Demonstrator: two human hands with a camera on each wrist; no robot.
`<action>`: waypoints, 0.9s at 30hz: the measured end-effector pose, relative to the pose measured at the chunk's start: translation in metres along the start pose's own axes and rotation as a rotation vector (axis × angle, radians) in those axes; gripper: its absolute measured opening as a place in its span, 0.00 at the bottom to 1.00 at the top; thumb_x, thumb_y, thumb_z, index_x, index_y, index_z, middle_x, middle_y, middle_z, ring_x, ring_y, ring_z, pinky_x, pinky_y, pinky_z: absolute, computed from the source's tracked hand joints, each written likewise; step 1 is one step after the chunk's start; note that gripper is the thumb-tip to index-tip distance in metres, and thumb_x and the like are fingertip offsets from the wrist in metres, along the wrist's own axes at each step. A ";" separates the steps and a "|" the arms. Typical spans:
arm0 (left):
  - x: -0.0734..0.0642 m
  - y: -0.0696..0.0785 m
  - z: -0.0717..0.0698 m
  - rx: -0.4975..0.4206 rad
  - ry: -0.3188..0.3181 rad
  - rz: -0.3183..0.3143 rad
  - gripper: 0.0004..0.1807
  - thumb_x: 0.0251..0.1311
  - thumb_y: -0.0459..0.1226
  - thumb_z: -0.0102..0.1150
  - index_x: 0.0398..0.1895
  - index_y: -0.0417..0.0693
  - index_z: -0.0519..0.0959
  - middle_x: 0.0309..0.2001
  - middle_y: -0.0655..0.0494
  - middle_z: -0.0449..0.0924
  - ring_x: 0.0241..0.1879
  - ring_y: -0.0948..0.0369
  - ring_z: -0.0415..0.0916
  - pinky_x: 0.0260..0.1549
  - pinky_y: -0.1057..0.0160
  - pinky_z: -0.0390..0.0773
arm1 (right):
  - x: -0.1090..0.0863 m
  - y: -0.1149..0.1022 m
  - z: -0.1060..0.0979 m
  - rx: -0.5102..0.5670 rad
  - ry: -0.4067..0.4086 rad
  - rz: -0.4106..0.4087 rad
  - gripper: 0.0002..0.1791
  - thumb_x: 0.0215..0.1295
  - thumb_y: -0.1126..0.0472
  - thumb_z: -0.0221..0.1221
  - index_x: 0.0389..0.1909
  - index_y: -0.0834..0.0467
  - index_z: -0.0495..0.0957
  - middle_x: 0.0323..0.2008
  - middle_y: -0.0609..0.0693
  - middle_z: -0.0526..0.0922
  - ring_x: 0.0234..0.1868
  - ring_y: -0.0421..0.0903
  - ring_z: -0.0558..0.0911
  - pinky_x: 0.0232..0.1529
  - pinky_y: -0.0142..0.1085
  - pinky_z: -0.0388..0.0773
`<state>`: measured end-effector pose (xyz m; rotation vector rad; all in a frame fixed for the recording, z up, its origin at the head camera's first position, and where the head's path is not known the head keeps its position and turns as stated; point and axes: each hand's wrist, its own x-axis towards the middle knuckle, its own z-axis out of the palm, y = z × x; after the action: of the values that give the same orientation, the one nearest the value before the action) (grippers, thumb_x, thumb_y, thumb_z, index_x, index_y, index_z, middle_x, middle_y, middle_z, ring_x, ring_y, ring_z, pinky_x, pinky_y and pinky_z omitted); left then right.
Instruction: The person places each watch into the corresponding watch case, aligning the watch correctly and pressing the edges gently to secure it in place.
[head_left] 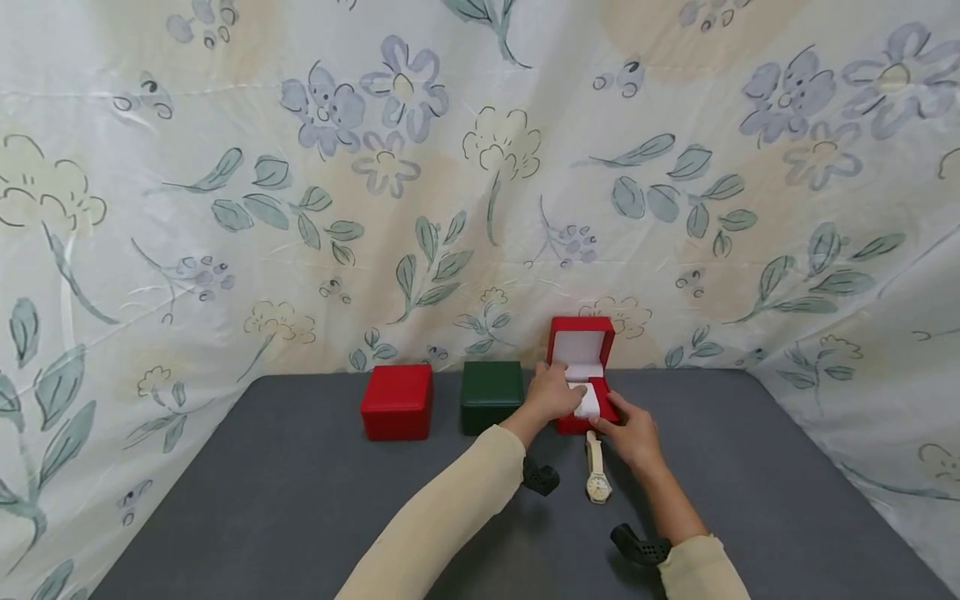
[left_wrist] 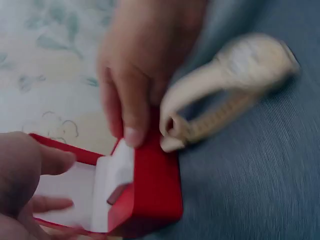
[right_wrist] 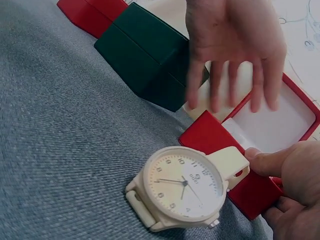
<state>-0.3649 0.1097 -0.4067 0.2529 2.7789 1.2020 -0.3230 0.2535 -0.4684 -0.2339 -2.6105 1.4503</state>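
An open red watch box (head_left: 576, 423) with a white lining stands at the back of the table, its lid (head_left: 553, 337) raised. Inside it shows a white cushion (head_left: 588, 406). My right hand (head_left: 633, 437) grips the box at its right front side, thumb over the front rim. My left hand (head_left: 553, 393) is over the left part of the box; in the right wrist view its fingers (right_wrist: 216, 85) hang straight and spread, with nothing between them. A cream wristwatch (head_left: 597, 485) lies just in front of the box, dial toward me, its strap looped in the left wrist view.
Left of the open box stand a closed dark green box (head_left: 491, 392) and, farther left, a closed red box (head_left: 397, 404). The dark grey table (head_left: 300, 500) ends at a floral curtain (head_left: 420, 250) behind the boxes.
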 end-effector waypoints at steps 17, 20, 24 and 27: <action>0.020 -0.001 0.013 0.627 -0.076 0.171 0.34 0.49 0.51 0.70 0.62 0.62 0.74 0.56 0.59 0.77 0.54 0.58 0.69 0.51 0.55 0.77 | 0.003 0.004 0.000 0.004 -0.002 -0.008 0.38 0.63 0.58 0.63 0.72 0.58 0.59 0.69 0.65 0.63 0.68 0.64 0.66 0.63 0.54 0.70; 0.023 -0.001 0.013 0.617 -0.104 0.129 0.35 0.48 0.50 0.71 0.63 0.64 0.73 0.56 0.59 0.77 0.55 0.58 0.67 0.53 0.55 0.76 | 0.003 0.004 0.001 -0.001 -0.002 -0.014 0.38 0.63 0.59 0.63 0.72 0.59 0.60 0.69 0.65 0.64 0.69 0.63 0.66 0.64 0.54 0.68; 0.025 0.000 0.012 0.612 -0.135 0.111 0.36 0.47 0.50 0.72 0.64 0.65 0.72 0.56 0.59 0.76 0.56 0.57 0.66 0.54 0.55 0.75 | 0.004 0.005 0.002 -0.002 -0.001 -0.019 0.37 0.63 0.59 0.63 0.72 0.59 0.60 0.69 0.64 0.64 0.69 0.63 0.65 0.65 0.54 0.67; 0.026 0.001 0.012 0.631 -0.140 0.140 0.36 0.46 0.49 0.72 0.63 0.64 0.73 0.55 0.59 0.76 0.56 0.58 0.66 0.54 0.55 0.75 | 0.005 0.006 0.001 -0.005 0.011 -0.024 0.37 0.63 0.59 0.63 0.71 0.59 0.60 0.69 0.64 0.65 0.69 0.63 0.66 0.65 0.54 0.68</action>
<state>-0.3884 0.1239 -0.4156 0.5585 2.9594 0.2687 -0.3279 0.2567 -0.4735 -0.2095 -2.5994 1.4300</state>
